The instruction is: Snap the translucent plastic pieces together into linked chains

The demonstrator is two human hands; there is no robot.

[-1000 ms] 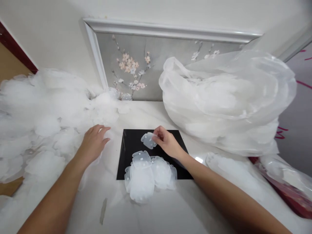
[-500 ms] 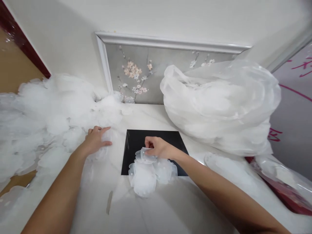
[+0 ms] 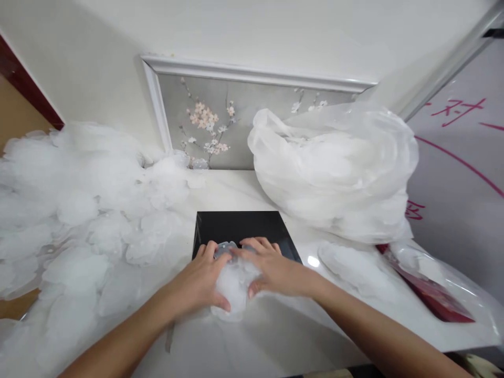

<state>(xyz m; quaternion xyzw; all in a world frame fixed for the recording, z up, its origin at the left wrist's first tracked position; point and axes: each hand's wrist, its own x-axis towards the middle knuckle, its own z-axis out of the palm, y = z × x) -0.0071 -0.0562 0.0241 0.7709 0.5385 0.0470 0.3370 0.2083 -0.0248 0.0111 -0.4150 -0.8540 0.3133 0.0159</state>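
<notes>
A small cluster of white, translucent scalloped pieces (image 3: 232, 291), like gauzy petals with tiny dots, lies at the near edge of a black square sheet (image 3: 240, 226) on the white table. My left hand (image 3: 205, 278) curls around the cluster's left side, thumb low and fingertips at its far edge. From the right, my right hand (image 3: 271, 268) grips the same cluster, its fingers bent over the top. Both hands are partly closed on it, with the fingertips almost meeting, and they cover much of the pieces.
Heaps of similar white pieces (image 3: 98, 178) spread over the table's left side. A bulging clear plastic bag (image 3: 334, 173) full of white material stands at the back right. More flat white pieces (image 3: 354, 268) and a red item in clear plastic (image 3: 433, 294) lie right. A framed blossom panel (image 3: 220, 115) stands behind.
My left hand has left the pieces on the left and come across to the cluster. My right hand has shifted from its top to its right side. The view has turned slightly right.
</notes>
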